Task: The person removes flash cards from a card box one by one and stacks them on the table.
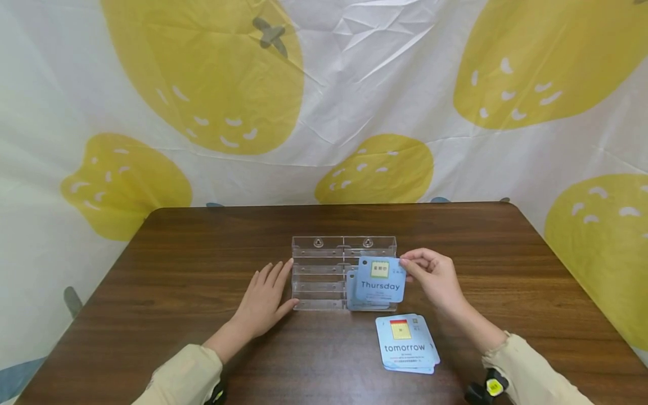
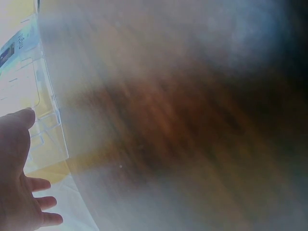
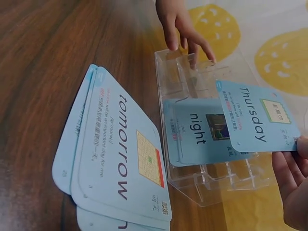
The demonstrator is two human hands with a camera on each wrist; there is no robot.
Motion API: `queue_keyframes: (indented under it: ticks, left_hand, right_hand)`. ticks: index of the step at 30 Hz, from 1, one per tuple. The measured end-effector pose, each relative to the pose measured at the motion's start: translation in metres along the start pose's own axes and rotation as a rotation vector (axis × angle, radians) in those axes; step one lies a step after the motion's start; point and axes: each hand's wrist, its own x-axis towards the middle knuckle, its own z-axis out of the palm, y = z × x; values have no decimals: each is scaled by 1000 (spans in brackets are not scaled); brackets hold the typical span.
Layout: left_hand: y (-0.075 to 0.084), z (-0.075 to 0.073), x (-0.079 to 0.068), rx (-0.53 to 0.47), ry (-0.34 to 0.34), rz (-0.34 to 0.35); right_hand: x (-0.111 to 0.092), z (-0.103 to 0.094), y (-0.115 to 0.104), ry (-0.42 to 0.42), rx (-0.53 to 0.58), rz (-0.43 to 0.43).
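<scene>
Foremost, the uneven tomorrow stack could scatter if the right forearm dips. Beyond, the right hand pinches the Thursday card by its edge before the clear rack; a low swing might snag the night card. The left hand, fingers extended, rests against the rack's left side.

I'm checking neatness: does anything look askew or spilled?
Mildly: the loose card stack, on the table in front of the clear rack, looks askew because its edges don't line up. Nothing looks spilled.
</scene>
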Motion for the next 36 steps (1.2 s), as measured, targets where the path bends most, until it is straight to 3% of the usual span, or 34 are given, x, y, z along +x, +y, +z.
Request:
queue_keyframes:
  ticks: [17, 36]
  left_hand:
    - [0, 1, -1, 0, 1, 3]
    - [-2, 1, 0, 8, -8, 11]
  right_hand:
    - [-13, -10, 2, -45, 16, 89]
    - [-23, -24, 12, -223, -33, 255]
